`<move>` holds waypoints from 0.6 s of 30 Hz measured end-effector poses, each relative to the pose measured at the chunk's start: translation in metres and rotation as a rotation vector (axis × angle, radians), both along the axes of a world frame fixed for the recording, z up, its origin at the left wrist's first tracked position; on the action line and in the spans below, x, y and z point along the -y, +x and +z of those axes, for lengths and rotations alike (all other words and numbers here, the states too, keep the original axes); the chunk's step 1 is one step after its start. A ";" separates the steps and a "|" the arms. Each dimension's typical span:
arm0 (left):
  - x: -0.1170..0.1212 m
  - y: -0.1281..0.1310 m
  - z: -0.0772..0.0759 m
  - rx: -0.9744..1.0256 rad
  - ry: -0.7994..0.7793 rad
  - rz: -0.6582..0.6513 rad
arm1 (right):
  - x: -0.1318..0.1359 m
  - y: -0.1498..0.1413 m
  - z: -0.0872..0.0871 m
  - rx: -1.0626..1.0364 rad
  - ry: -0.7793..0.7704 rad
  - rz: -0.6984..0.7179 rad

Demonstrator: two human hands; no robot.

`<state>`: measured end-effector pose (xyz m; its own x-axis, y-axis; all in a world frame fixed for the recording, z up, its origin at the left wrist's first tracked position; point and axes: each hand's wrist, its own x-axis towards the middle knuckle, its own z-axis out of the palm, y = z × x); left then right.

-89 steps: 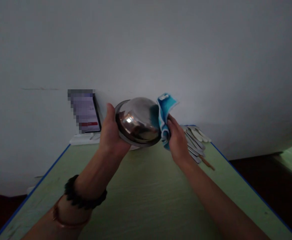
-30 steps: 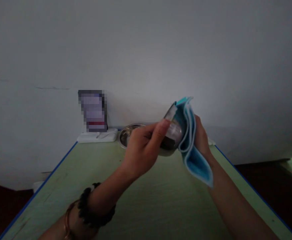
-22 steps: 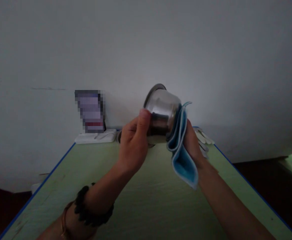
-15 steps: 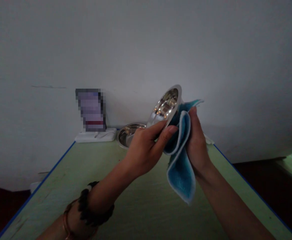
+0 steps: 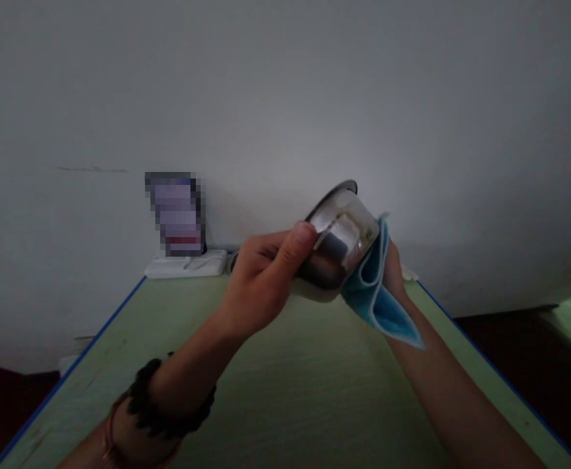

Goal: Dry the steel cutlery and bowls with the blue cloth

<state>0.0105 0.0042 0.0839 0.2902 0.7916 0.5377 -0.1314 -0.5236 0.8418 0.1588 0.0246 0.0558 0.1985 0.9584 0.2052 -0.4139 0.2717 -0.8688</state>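
A shiny metal bowl (image 5: 341, 241) is held tilted above the table, its outer side and base turned toward me and to the right. My left hand (image 5: 265, 280) is closed on its rim, the thumb pressed to the outer wall. Against the base rests a folded blue cloth (image 5: 373, 280) with pale edging, one corner hanging down to the right. Behind the cloth is my right hand (image 5: 396, 270), pressing it to the bowl; its fingers are hidden by cloth and bowl.
The green table (image 5: 285, 378) has blue edges and meets a white wall. A pixelated phone-like screen (image 5: 178, 215) stands by a white power strip (image 5: 187, 264) at the back left. Another metal dish (image 5: 233, 262) is mostly hidden behind my left hand.
The bowl has turned, so its outside shows instead of its inside. My left hand has shifted slightly left, and the cloth now lies against the base, its loose corner swung right.
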 end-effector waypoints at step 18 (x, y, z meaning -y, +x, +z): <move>0.001 0.000 0.001 -0.153 0.076 -0.101 | 0.005 0.013 0.015 -0.042 -0.100 0.065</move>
